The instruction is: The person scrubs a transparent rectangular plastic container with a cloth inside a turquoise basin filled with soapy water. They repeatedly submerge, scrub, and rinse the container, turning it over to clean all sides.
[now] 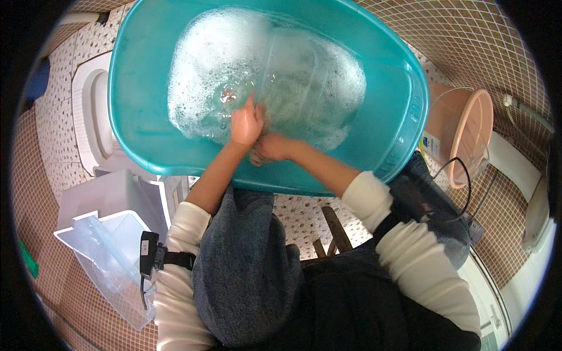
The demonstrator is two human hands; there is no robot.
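A large teal plastic tub [389, 88] holds cloudy water topped with white suds [216, 44]. At its near side my left hand [247, 124] is closed, its fingers bent together just above the water. Close beside it, my right hand [274, 147] is closed too, at the tub's near wall. A small, wet, pale brownish thing [256, 158] shows at the fingers of my right hand; its kind is unclear. What my left fingers hold, if anything, is hidden. Among the bubbles beyond my left hand lies a small reddish patch [227, 93].
A white squat toilet [84, 111] lies left of the tub. Grey bin [108, 193] and white bin with clear plastic [105, 245] stand by my left arm. On the right are a peach bucket [453, 128] and a black cable [468, 187]. Wooden stool legs [336, 231] show below.
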